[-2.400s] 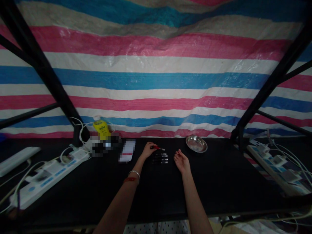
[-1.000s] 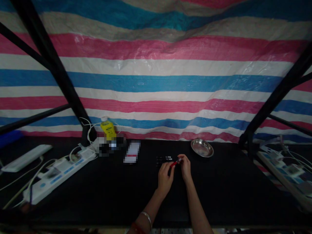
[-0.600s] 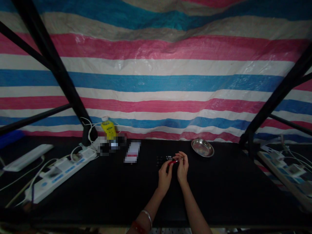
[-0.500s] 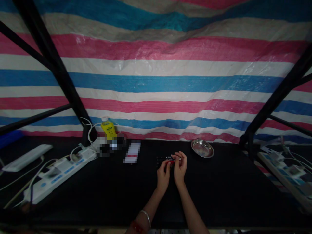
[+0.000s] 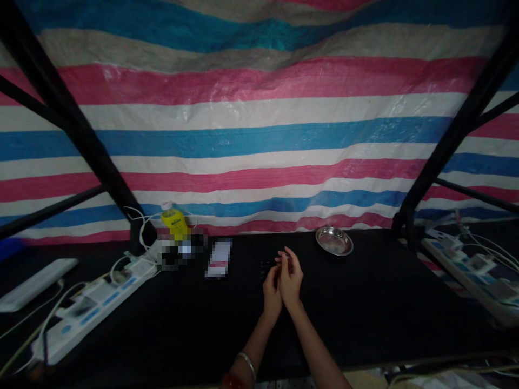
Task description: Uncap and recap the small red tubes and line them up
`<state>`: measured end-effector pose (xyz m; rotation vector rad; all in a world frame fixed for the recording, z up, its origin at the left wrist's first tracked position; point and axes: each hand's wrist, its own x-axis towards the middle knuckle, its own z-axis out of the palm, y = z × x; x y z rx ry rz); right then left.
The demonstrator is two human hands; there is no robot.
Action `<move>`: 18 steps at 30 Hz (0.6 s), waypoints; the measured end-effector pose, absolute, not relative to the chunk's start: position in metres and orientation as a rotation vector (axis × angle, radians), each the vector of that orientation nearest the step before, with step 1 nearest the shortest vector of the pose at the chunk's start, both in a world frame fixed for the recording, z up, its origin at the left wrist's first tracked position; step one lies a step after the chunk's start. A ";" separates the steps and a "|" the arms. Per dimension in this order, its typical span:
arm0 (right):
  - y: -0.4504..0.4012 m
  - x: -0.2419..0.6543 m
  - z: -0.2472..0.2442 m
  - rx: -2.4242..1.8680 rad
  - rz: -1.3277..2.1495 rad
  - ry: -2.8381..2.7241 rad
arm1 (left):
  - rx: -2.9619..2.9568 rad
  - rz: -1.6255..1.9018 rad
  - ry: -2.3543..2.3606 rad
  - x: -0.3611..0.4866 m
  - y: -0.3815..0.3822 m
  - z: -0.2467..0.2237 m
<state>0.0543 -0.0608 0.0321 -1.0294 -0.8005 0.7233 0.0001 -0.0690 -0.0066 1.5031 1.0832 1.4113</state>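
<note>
Fingers of the left hand [image 5: 272,289] and the right hand [image 5: 291,280] are bent and close together, to the left of the dish [image 5: 334,241] and a little nearer to the person than it. The hands seem to touch at their inner sides, and the right one partly covers the left. What is between them is hidden, so I cannot tell if either hand is clamped on something. It looks, in my judgement, like close work with both hands at once. Any move from this pose calls for gentle parting of the fingers, with care for the black sticks [image 5: 266,265]. These lie on the bench [image 5: 373,308] left of the dish, just beside the left fingers, and are partly hidden; I cannot count them.

The dish is upright, near the back edge of the bench, with the striped sheet [image 5: 259,140] behind it. Farther left of the dish, past the sticks, is the phone [image 5: 219,259], and beyond it the yellow bottle [image 5: 175,223] and a white power strip [image 5: 95,305]. Well to the right of the dish, another strip [image 5: 470,265] runs along the side. From the dish, the dark bench top reaches toward the person as far as its front edge, and both forearms pass over this edge.
</note>
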 end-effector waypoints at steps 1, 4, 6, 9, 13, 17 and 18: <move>-0.060 0.057 0.033 -1.025 0.721 -0.798 | 1.510 1.415 1.073 0.001 -0.069 -0.008; -0.057 0.063 0.037 -1.031 0.700 -0.836 | 1.542 1.411 1.070 0.004 -0.069 -0.009; -0.056 0.067 0.039 -1.046 0.677 -0.871 | 1.574 1.412 1.092 0.005 -0.070 -0.009; -0.053 0.072 0.040 -1.043 0.670 -0.882 | 1.607 1.409 1.158 0.005 -0.072 -0.009; -0.046 0.088 0.036 -1.019 0.773 -0.910 | 1.770 1.412 1.308 -0.001 -0.073 -0.007; -0.038 0.112 0.032 -1.026 0.869 -0.905 | 2.101 1.318 1.463 -0.016 -0.071 0.000; -0.037 0.117 0.030 -1.036 0.890 -0.912 | 2.147 1.298 1.490 -0.021 -0.069 0.003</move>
